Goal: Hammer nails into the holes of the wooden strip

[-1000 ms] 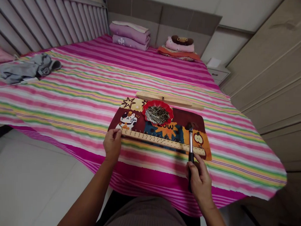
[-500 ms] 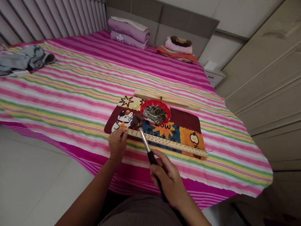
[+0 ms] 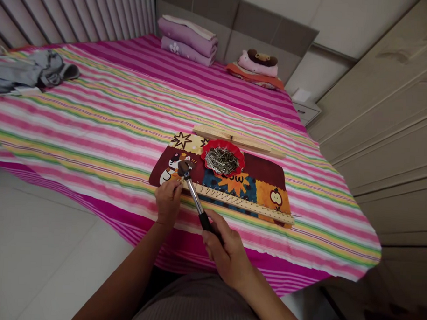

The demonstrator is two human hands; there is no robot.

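My right hand (image 3: 227,249) is wrapped round the black grip of a hammer (image 3: 195,193) with a bright metal shaft. Its dark head is over the left end of a pale wooden strip (image 3: 247,206). A row of nails stands along that strip. At the strip's left end is my left hand (image 3: 168,200), its fingers pinched together close beside the hammer head; what is between the fingertips is too small to make out. Behind the strip, a red scalloped bowl (image 3: 241,168) holds a heap of loose nails (image 3: 222,160).
Under the strip and bowl lies a patterned mat (image 3: 265,169) on a striped bed sheet (image 3: 106,128). A second length of wood (image 3: 249,141) rests behind the bowl. Grey clothing (image 3: 37,72) lies at far left; folded purple bedding (image 3: 188,40) is at the back.
The hammer head has shifted left toward my left hand, and my right hand has moved slightly left with it. My left hand stays at the strip's end. The camera view has tilted a little.
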